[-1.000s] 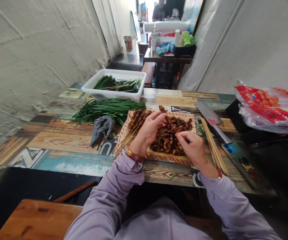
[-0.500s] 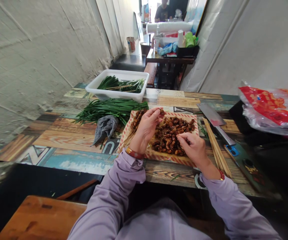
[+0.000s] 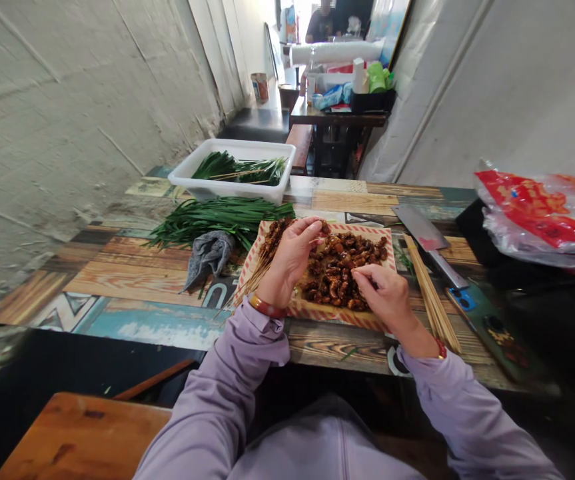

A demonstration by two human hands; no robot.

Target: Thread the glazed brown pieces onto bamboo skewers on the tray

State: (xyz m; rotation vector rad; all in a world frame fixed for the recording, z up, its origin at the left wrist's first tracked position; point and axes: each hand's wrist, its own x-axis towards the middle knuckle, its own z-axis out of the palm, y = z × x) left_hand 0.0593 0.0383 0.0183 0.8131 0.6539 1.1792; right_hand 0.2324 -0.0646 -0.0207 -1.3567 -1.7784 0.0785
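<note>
Patchwork wood bench along a bare plaster wall in a narrow room, all painted planks in different colours. Right in front of the person sits a paper tray with a red-striped edge, and it's piled with brown glazed meat pieces. On the tray's left side is a bunch of loaded skewers, with their stick ends poking out over the edge toward the person.

Left hand is over the tray's left half. Its fingers are closed around a thin skewer with a bit of meat at the far tip, up by the tray's back edge. Right hand is at the near right corner of the tray, fingers curled in, thumb and forefinger pinched together right down on the pile. Can't tell if there's actually a piece between them. Both arms are in lilac sleeves, with a bracelet on each wrist.

Just right of the tray is a bundle of bare sticks. Beside that is a cleaver, and a phone lies near the bench edge. A red and clear plastic bag sits further right.

Left of the tray there's a crumpled grey cloth touching a heap of chives. Behind those is a white tub with more chives in it. Way at the back is a cluttered dark table, and another person is beyond it.
</note>
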